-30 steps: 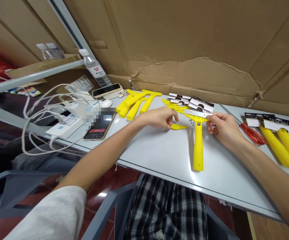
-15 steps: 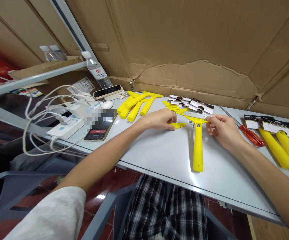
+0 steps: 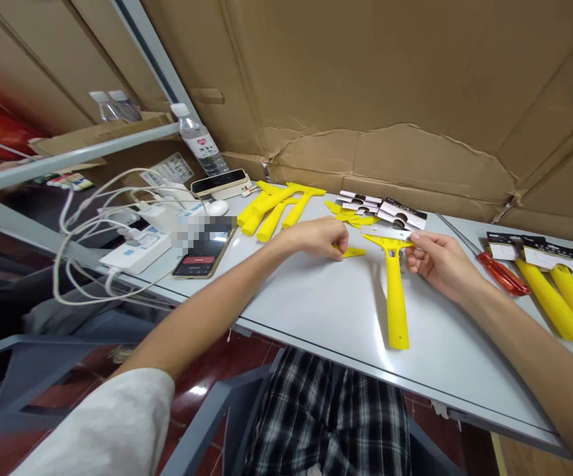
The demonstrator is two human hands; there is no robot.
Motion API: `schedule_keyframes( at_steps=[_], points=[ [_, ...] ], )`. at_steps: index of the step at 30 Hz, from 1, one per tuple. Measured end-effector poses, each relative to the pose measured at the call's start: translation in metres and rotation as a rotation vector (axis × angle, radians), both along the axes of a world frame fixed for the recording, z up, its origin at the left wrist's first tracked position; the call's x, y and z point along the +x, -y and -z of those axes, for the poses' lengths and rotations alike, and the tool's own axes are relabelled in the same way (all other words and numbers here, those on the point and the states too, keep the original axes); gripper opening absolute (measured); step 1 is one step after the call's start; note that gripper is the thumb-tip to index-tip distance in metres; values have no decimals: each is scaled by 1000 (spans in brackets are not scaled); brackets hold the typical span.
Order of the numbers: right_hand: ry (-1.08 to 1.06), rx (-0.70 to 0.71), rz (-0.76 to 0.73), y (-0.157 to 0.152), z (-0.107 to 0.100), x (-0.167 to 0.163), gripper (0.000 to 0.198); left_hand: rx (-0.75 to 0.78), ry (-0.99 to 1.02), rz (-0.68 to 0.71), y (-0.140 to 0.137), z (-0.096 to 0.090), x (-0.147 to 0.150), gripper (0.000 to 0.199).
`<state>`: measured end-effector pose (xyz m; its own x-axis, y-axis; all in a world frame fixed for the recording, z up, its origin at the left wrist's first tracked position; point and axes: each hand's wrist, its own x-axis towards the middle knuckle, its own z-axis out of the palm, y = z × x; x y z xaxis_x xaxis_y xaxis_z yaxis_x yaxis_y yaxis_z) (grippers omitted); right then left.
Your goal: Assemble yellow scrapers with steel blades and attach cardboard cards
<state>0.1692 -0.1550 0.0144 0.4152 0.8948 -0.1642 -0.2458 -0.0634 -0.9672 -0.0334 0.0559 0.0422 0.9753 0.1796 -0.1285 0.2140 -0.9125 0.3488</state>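
Note:
My right hand (image 3: 437,256) pinches the right end of the head of a yellow T-shaped scraper (image 3: 396,297), whose handle points toward me. A flat metal strip (image 3: 385,232) lies along the top of that head, its right end under my thumb and fingers. My left hand (image 3: 323,238) is closed, fingertips on a small pointed yellow plastic piece (image 3: 354,252) just left of the scraper. Behind my hands lie more such yellow pieces (image 3: 345,215), next to black-and-white cards (image 3: 401,215). Several yellow scraper handles (image 3: 296,208) are piled to the left.
At right lies a screwdriver with a red handle (image 3: 507,274), near yellow handles (image 3: 556,301) with cards attached. On the left are a phone (image 3: 199,261), a power strip (image 3: 137,250) with tangled white cables, and a water bottle (image 3: 201,142). Cardboard (image 3: 390,66) walls the back.
The scraper's handle end has shifted slightly right and toward me, and its head has tilted in my right hand. My left fingers have curled in more around the small yellow piece.

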Motion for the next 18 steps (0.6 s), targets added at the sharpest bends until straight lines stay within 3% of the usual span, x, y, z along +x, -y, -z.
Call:
schedule_keyframes(
  at_steps=[7, 18],
  points=[
    [-15, 14, -28, -1, 2, 2, 60, 26, 40, -13, 2, 4, 1, 42],
    [-25, 26, -18, -1, 1, 2, 63, 16, -19, -50, 1, 2, 1, 14]
  ],
)
